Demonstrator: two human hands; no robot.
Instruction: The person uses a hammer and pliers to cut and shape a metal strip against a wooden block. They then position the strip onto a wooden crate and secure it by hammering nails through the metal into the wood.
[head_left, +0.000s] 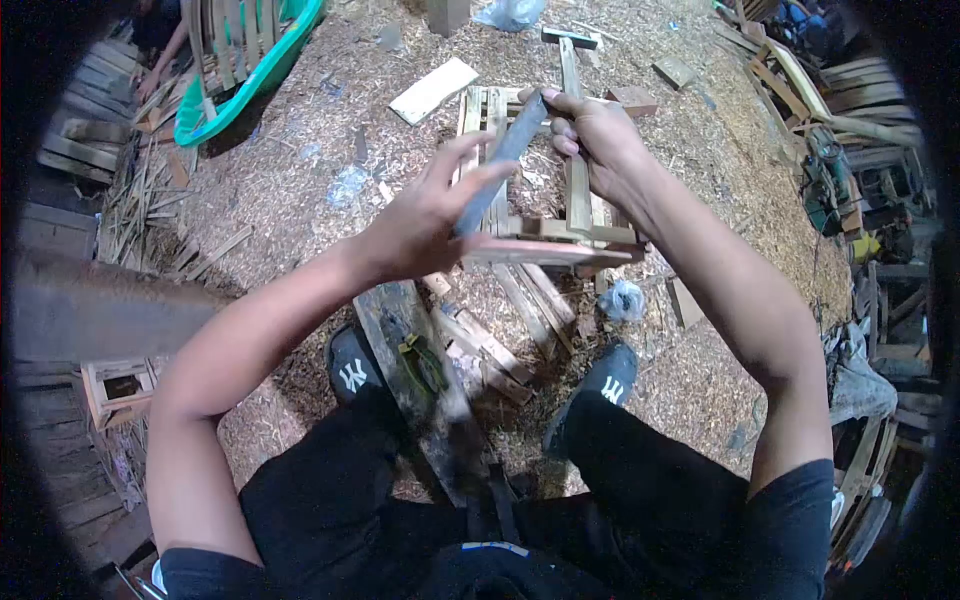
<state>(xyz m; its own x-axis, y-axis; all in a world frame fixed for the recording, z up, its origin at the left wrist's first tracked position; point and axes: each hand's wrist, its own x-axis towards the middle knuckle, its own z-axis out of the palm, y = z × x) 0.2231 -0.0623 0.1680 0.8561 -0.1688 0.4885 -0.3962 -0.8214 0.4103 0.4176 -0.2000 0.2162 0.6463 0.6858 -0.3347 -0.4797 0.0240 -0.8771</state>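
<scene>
Above slatted crate [560,232], flat grey bar [515,140]

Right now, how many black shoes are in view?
2. One shoe sits left of the dark plank; the other shoe lies right of it, near a crumpled plastic bag. None appear hidden.

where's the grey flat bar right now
Centre of the head view: the grey bar slants between both hands, the left hand gripping its lower end and the right hand its upper end, just above the wooden slatted crate.

Arms extended forward, left grip [425,225] and right grip [600,150] closed
</scene>
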